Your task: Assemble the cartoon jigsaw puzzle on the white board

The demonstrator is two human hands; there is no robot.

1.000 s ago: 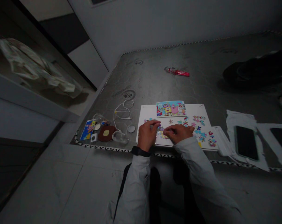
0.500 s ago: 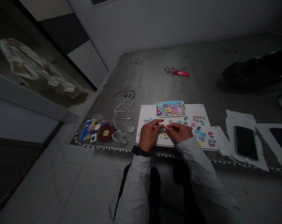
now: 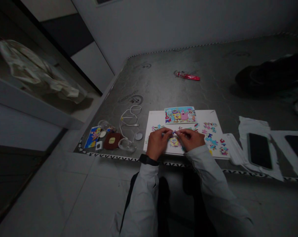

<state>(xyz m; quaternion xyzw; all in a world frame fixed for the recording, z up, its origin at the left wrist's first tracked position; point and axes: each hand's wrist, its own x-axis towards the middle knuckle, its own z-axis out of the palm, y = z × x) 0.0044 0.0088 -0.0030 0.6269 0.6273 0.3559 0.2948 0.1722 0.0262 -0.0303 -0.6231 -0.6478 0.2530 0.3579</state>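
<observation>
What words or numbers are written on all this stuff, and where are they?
I can't read any for sure.
Grey mat: its dark printed mark is too blurred to read.
Brown case: its pale label is too small to read.
Picture card: no letters I can make out.
Puzzle pieces: too small to tell.

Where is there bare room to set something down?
A wide bare patch of gray cover lies between the red packet and the picture card. Another lies between the packet and the dark bundle. It's crowded on the board, with puzzle pieces around the left hand and right hand, and along the near edge around the brown case and phone.
</observation>
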